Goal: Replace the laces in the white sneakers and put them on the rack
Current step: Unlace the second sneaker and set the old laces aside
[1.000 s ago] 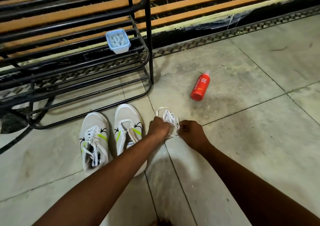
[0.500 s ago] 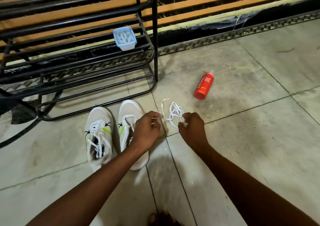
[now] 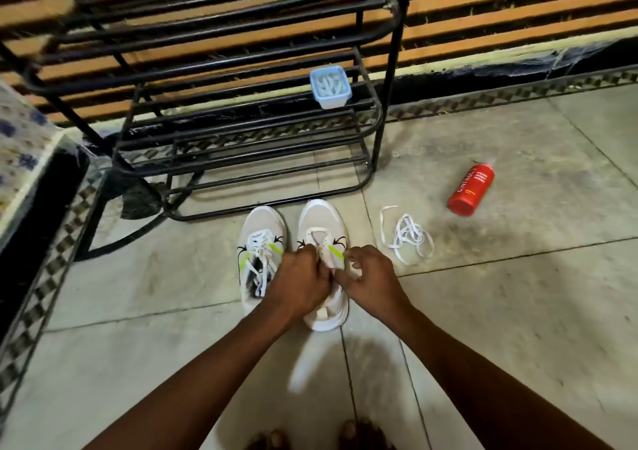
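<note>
A: Judging from how things lie, we're early on. One lace (image 3: 407,237) sits loose on the floor (image 3: 518,311), in a tangle just right of the right shoe (image 3: 322,228) and well short of the can (image 3: 470,190)

B: So is that shoe stripped?

A: We can't be sure. A white loop shows near its toe end, and our hands cover the middle. The left shoe (image 3: 260,242) next to it looks fully laced, its ends slack

B: And our hands?

A: Both are at the right shoe's tongue. The left hand (image 3: 298,282) has its fingers curled down onto the lacing area; whether it pinches a lace or the tongue we cannot tell. The right hand (image 3: 371,277) has fingers bent, thumb and forefinger close together at the shoe's edge; we can't tell if anything is between them

B: What's left?

A: Nearly everything, we'd say: the lacing itself, then both shoes onto the rack (image 3: 241,132), which stands just beyond their toes and carries only a small tub (image 3: 329,87)

B: Any writing?

A: The red can reads "CINTHOL" down its side; the smaller lines are too blurred. No legible brand on the shoes
</note>
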